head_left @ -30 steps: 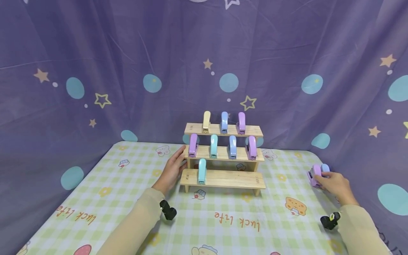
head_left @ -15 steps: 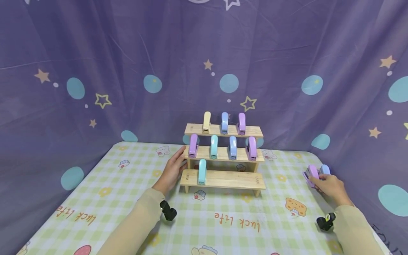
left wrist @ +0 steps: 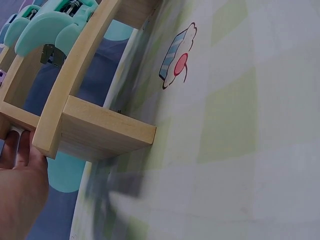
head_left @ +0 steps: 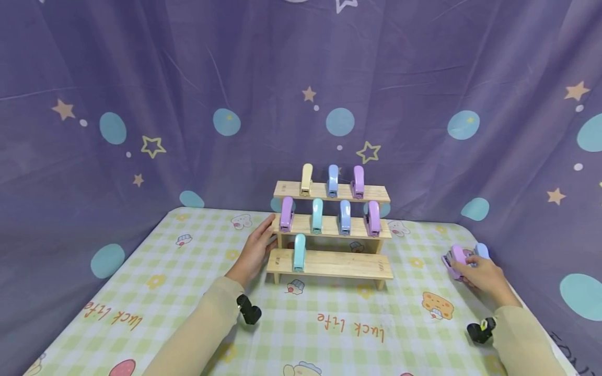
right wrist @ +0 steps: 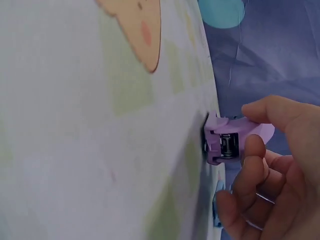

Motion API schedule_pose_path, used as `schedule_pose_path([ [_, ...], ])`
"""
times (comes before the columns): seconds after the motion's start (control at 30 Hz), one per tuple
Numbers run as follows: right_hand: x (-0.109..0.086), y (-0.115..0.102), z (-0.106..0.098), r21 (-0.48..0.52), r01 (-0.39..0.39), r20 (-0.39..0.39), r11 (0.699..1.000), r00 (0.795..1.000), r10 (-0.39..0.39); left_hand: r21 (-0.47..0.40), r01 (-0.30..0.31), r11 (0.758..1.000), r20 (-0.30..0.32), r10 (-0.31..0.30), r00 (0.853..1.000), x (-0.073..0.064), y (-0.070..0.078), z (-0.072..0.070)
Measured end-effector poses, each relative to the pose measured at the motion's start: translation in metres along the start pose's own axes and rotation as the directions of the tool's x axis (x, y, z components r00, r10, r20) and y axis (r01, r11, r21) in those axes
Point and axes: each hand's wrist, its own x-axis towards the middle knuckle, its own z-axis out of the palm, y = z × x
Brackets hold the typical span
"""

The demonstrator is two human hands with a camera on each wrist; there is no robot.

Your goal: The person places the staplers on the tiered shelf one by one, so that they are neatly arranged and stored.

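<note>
At the far right of the table, my right hand (head_left: pixel 487 278) pinches a lilac stapler (head_left: pixel 455 260) between thumb and fingers. The right wrist view shows this lilac stapler (right wrist: pixel 227 142) with its base close to the cloth. A blue stapler (head_left: pixel 481 251) stands just behind that hand, partly hidden. My left hand (head_left: pixel 254 253) holds the left end of a three-tier wooden rack (head_left: pixel 343 265); in the left wrist view its fingers (left wrist: pixel 22 150) curl at the board's end. One turquoise stapler (head_left: pixel 299 253) stands at the left of the lowest tier.
On the middle tier stand lilac, turquoise and blue staplers (head_left: pixel 345 217). The top tier bears a cream stapler (head_left: pixel 306 179), a blue one and a lilac one. Green checked cloth (head_left: pixel 188 292) covers the table, and a purple curtain (head_left: pixel 263 68) hangs behind.
My right hand has shifted a little to the left with the lilac stapler, widening the gap to the blue stapler beside it. The left hand stays at the rack.
</note>
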Motion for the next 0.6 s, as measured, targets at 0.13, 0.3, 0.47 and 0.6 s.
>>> schedule_pose_path([
  [0.13, -0.001, -0.006, 0.001, 0.004, 0.047, 0.010, 0.999, 0.999, -0.047, 0.006, 0.006, 1.000, -0.008, -0.006, 1.000, 0.000, 0.000, 0.000],
  [0.3, -0.006, -0.020, 0.000, -0.006, 0.095, 0.031, 0.995, 0.995, -0.095, 0.007, 0.008, 1.000, -0.011, -0.008, 1.000, 0.000, 0.000, 0.000],
  [0.47, -0.014, -0.040, 0.001, 0.028, 0.103, 0.082, 0.994, 0.991, -0.105, 0.000, 0.007, 1.000, -0.006, -0.007, 1.000, 0.000, 0.000, 0.000],
  [0.6, -0.018, -0.057, 0.002, 0.072, 0.141, 0.130, 0.987, 0.980, -0.149, -0.002, 0.004, 1.000, 0.000, -0.004, 1.000, 0.001, 0.000, 0.000],
])
